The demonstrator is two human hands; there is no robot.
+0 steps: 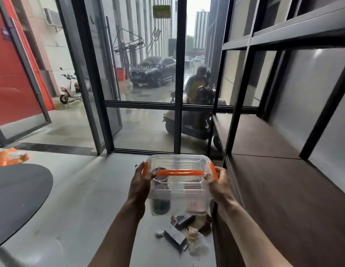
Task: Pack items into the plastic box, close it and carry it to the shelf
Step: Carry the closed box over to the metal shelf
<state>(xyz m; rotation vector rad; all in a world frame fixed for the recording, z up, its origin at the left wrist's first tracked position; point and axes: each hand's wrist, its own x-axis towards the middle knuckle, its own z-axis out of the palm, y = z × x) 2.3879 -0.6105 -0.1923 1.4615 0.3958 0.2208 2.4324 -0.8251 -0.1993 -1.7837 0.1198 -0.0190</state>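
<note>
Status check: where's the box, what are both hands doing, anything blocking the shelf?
Left hand and right hand grip the plastic box at its ends, lid on, held off the floor. Shelf to the right, bare. Small boxes and wrappers on floor below.

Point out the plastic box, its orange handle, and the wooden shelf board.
plastic box [179,189]: head view, clear front wall.
orange handle [180,172]: head view, middle of the bar across the lid.
wooden shelf board [279,199]: head view, bare brown top surface.
</note>
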